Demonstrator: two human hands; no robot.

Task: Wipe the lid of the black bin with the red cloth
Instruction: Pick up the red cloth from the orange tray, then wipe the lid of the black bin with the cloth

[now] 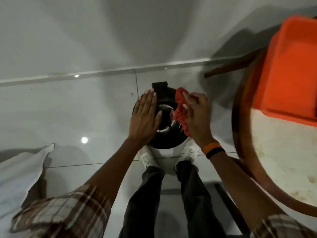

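Head view:
Bin lid [164,117]: round, black, glossy — on the tiled floor [68,109] by the wall, just ahead of 2 white shoes [148,158].
Left hand [145,117]: fingers spread flat, palm resting on the lid's left side, holding nothing.
Right hand [197,115]: fingers closed around the red cloth [181,112] — cloth pressed on the lid's right edge.
Round table [274,160]: right, carrying an orange tray [291,74].

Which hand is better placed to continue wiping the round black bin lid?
The right hand: it already holds the crumpled red cloth against the round black bin lid. The left hand lies flat, empty, on the lid's left side.
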